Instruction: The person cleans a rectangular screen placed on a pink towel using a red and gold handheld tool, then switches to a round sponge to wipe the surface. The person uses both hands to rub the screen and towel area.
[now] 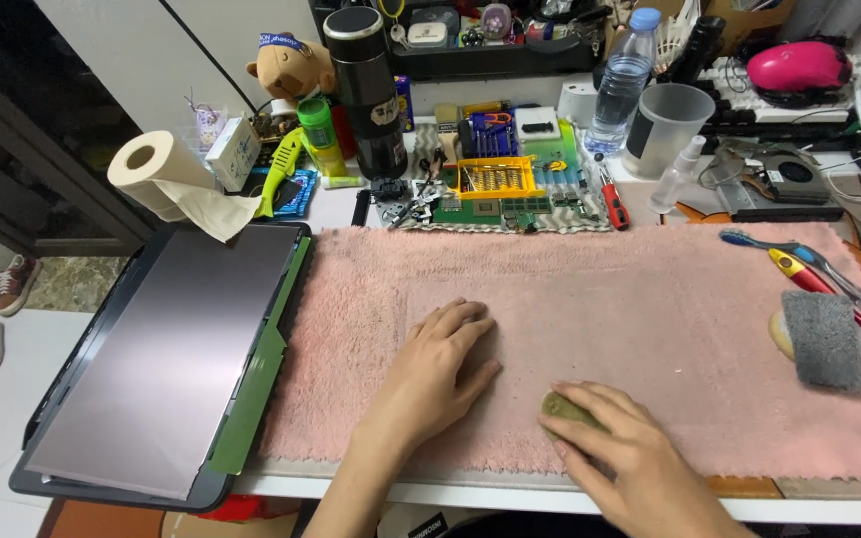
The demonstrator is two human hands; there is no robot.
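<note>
The right hand (630, 453) lies nearest the camera, low on the pink towel (650, 309) by the front edge of the table (510, 498). Its fingers curl over a small olive-green sponge (562, 406), closed on it and pressing it against the towel; only the sponge's rounded top shows past the fingertips. The left hand (440, 369) lies flat just beside it, palm down, fingers spread and open, holding nothing and pressing on the towel's middle.

The towel covers most of the table. To its left lies a dark flat screen panel (161, 359) with a green strip along its right edge, and above that a roll of toilet paper (151, 169) with a loose sheet hanging. On the towel's right end rests a grey scouring pad (827, 339), with red-handled pliers (819, 284) and a blue toothbrush (749, 240) beside it.

Behind the towel lies a green circuit board (510, 204) with a yellow tray of screwdriver bits (495, 177) on it and a red screwdriver (612, 204) next to it. Further back stand a black flask (366, 90), a water bottle (622, 80), a clear plastic cup (668, 128), a small spray bottle (678, 174) and a brown plush toy (296, 68). A pink computer mouse (797, 66) sits at the far right.
</note>
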